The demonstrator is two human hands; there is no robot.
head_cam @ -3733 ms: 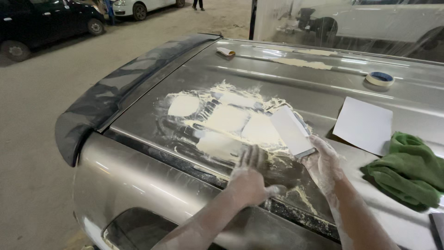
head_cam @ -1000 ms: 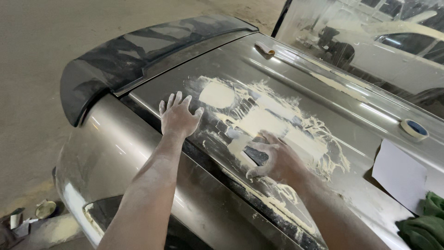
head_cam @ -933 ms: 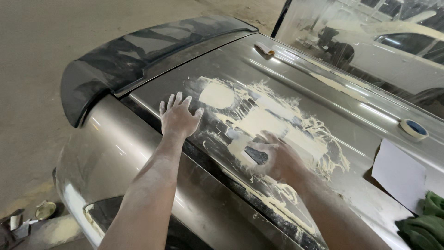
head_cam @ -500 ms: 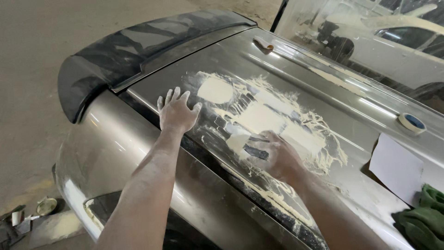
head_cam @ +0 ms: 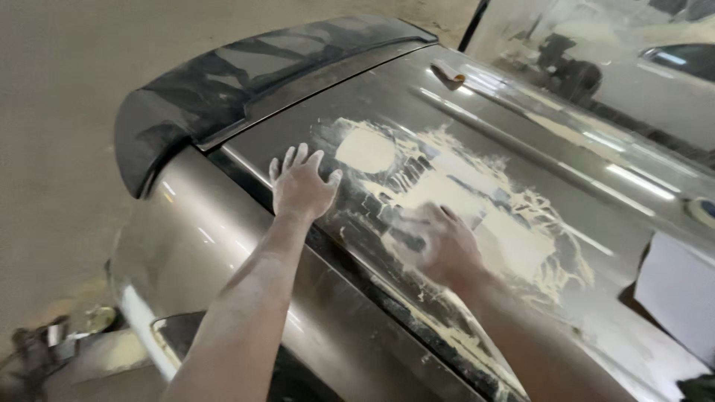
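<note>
No packages, labels, signs or screens are in view. The nearest candidate is a blank white sheet (head_cam: 679, 294) lying flat on the car roof (head_cam: 477, 119) at the right edge, rectangular and cut off by the frame; it appears unprinted, though the view is poor.

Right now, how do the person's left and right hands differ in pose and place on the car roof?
The left hand lies flat with fingers spread on bare grey metal beside the filler patch; the right hand is blurred, fingers together, on the pale filler itself. The left sits nearer the dark spoiler. Both are dusty and touch the car roof.
</note>
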